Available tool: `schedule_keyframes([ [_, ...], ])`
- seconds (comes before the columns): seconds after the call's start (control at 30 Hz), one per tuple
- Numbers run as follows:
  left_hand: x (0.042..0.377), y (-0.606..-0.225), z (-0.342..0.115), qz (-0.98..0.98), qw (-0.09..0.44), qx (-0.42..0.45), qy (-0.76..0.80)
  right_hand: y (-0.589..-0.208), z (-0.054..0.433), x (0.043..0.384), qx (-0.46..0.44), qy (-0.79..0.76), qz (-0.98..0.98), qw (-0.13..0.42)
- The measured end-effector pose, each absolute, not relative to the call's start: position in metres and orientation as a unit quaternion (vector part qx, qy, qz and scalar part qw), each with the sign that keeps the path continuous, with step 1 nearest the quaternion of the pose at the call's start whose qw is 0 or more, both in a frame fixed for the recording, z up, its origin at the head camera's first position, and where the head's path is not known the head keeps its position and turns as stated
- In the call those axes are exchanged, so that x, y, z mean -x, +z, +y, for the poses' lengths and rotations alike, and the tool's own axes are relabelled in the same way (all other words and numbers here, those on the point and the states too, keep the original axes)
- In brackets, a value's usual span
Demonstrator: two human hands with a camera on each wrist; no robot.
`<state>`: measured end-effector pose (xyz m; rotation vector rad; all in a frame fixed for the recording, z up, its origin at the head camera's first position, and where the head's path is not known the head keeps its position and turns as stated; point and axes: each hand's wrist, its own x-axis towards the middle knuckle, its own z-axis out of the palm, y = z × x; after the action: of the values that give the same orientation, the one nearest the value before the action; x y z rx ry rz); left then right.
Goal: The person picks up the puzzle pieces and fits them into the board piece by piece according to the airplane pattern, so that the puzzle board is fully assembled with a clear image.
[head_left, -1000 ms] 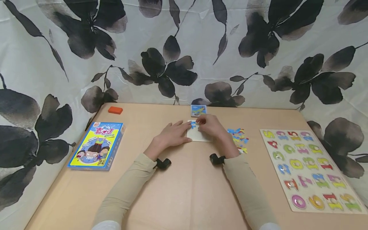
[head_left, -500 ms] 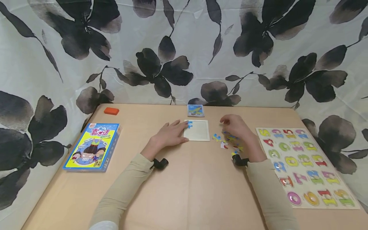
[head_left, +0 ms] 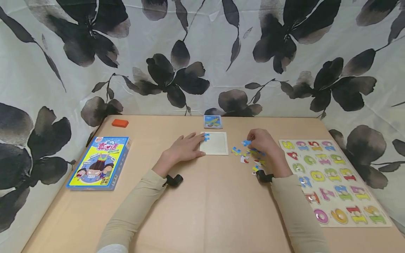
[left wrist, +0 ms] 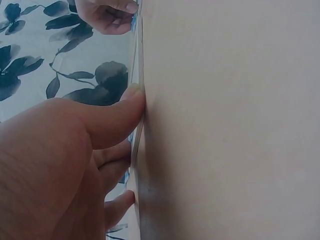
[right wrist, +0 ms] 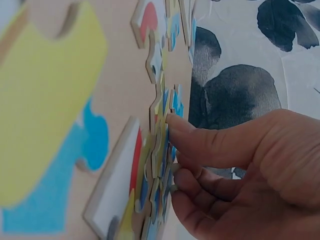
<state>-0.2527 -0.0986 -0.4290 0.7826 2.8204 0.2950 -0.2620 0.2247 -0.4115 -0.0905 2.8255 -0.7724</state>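
Observation:
My left hand rests at the left edge of a white puzzle tray, fingers straight. In the left wrist view its thumb touches the tray's edge. Joined blue puzzle pieces lie in the tray's upper left corner, partly under the fingertips. My right hand is over the loose puzzle pieces right of the tray, fingers bent. In the right wrist view its thumb and fingertips touch the heap; whether they pinch a piece is hidden. A blue piece lies beside those fingertips.
Behind the tray lies a small picture card with a yellow plane. A blue and yellow box and an orange block are on the left. To the right lies a sheet of colourful figures.
My right hand has left the tray and gone right to the loose pieces, then a little further right among them. The left hand stays on the tray's edge. The head view has shifted slightly.

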Motion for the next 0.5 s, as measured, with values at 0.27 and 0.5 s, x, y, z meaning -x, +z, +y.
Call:
schedule_keyframes([
  [0.27, 0.2559, -0.433, -0.101, 0.954, 0.102, -0.258, 0.112, -0.4126, 0.2235, 0.2644, 0.041, -0.292, 0.951, 0.094],
  [0.5, 0.2545, -0.4289, -0.1, 0.953, 0.106, -0.259, 0.117, -0.4095, 0.221, 0.2627, 0.052, -0.313, 0.945, 0.08],
])
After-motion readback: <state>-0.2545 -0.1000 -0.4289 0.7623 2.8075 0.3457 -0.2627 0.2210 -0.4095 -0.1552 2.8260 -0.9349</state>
